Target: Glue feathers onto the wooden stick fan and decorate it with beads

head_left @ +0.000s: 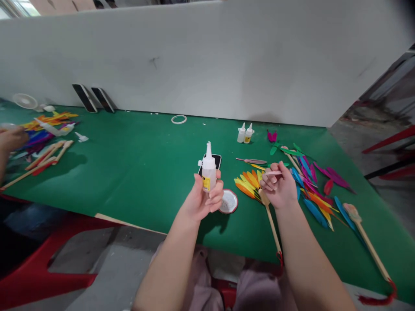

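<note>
Upright in my left hand [205, 194] is a small white glue bottle [209, 172] with a yellow label and a pointed nozzle at the top. A dark-screened phone [216, 160] lies behind it. My right hand [279, 186] is closed on a thin pale pink strip [274, 173], whose exact kind I cannot make out. Beneath and beside that hand lies a fan of yellow and orange feathers [249, 183] on a wooden handle [273, 224] with a red tassel. A round lid [228, 201] with a red rim rests between my hands.
Two more glue bottles [245, 134] stand near the white partition [201, 60]. Loose coloured feathers [316, 211] and another wooden handle [369, 237] lie at right. At left, a co-worker's hand [13, 138] is beside feathers and sticks [48, 157]. Two phones [84, 98] lean on the partition.
</note>
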`<state>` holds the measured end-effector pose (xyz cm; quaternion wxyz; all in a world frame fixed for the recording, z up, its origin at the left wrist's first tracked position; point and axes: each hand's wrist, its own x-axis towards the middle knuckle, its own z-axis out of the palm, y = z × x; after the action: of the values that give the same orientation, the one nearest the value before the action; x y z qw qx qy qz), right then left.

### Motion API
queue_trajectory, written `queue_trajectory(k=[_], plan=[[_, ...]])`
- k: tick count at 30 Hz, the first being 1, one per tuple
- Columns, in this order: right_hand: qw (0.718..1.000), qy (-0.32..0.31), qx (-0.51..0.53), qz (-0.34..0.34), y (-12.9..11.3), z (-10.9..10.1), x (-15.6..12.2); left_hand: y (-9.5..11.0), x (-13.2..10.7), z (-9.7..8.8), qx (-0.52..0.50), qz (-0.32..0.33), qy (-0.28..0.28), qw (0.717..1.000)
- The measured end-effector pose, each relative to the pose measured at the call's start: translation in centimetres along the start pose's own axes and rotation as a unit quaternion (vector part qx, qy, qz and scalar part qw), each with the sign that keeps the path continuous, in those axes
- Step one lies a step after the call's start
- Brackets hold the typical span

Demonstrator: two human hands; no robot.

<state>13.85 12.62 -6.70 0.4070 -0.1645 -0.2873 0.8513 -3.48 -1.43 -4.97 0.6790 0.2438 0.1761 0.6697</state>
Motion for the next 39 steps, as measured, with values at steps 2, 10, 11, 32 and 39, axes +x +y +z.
queue_trajectory(k=[2, 10, 11, 32, 39], plan=[[1.0, -0.001, -0.012, 0.001, 0.1, 0.0, 0.0, 0.1, -0.2, -0.3, 0.029, 0.016, 0.008, 0.999], [0.994, 0.015, -0.11, 0.009, 1.1, 0.6, 0.2, 0.6, 0.2, -0.9, 0.193, 0.047, 0.092, 0.976], [0.99, 0.023, -0.137, 0.008, 1.2, 0.7, 0.2, 0.8, 0.3, -1.0, 0.239, 0.067, 0.117, 0.962], [0.802, -0.088, -0.586, -0.074, 3.2, -1.8, -2.2, 0.1, 2.6, -0.8, 0.267, 0.231, 0.254, 0.901], [0.742, -0.048, -0.657, -0.129, 4.8, -1.4, -2.3, -0.1, 3.1, -0.5, 0.205, 0.279, 0.338, 0.875]])
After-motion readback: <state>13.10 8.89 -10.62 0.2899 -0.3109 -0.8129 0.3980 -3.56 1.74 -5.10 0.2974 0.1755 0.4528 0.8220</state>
